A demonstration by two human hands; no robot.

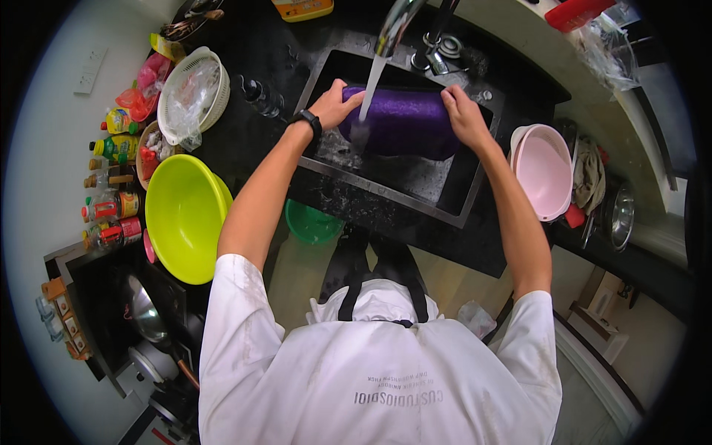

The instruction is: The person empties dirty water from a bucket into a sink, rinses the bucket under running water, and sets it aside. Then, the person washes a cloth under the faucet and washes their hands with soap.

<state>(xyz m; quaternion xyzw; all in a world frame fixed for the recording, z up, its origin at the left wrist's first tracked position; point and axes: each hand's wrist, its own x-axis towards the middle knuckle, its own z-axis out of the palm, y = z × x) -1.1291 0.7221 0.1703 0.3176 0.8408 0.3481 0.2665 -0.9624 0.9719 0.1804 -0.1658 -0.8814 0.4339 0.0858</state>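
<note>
A shiny purple object (409,122), perhaps a container or basin on its side, is held over the dark sink (384,194). My left hand (334,105) grips its left end, and a black band circles that wrist. Around the right end my right hand (464,114) is closed, with the fingers at its upper edge. Water (374,83) pours from the chrome faucet (397,28) onto the left part of the purple object. Its far side and the parts behind my fingers are hidden.
Left on the counter are a dark bottle (261,97), a white basket (219,92) with plastic bags, a lime-green basin (183,219) and several condiment bottles (119,206). Pink baskets (544,172) stand right. A green basin (313,222) is below the counter's front edge.
</note>
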